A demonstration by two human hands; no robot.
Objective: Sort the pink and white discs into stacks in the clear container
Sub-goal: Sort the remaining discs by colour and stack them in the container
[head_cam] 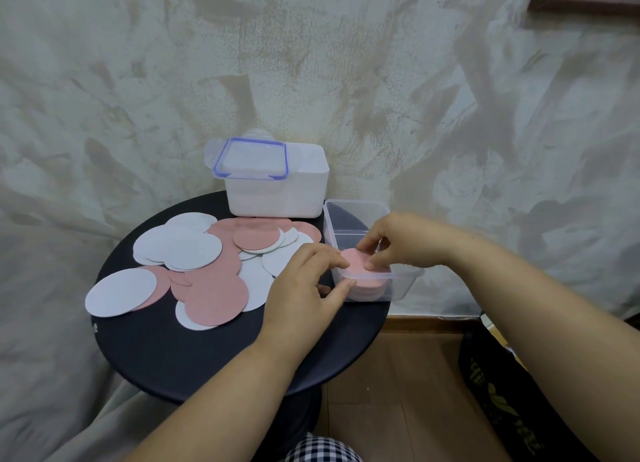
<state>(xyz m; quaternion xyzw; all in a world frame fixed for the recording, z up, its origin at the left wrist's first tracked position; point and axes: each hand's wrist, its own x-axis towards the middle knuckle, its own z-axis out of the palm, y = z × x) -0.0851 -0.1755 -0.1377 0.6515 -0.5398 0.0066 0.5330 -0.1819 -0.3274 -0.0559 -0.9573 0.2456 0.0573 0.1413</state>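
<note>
Right hand (398, 243) and left hand (304, 281) hide much of the pink stack (357, 263).

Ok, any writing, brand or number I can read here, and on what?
Yellow lettering on the black bag at lower right: blurred, unreadable.
Small white mark on the round black table's left edge: too small to read.
No text shows on the white plastic box, the clear plastic container or the pink and white discs.

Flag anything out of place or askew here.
The clear container overhangs the right edge of the black table, so it could tip. The blue-rimmed lid sits off-centre on the white box, jutting past its left side.
</note>
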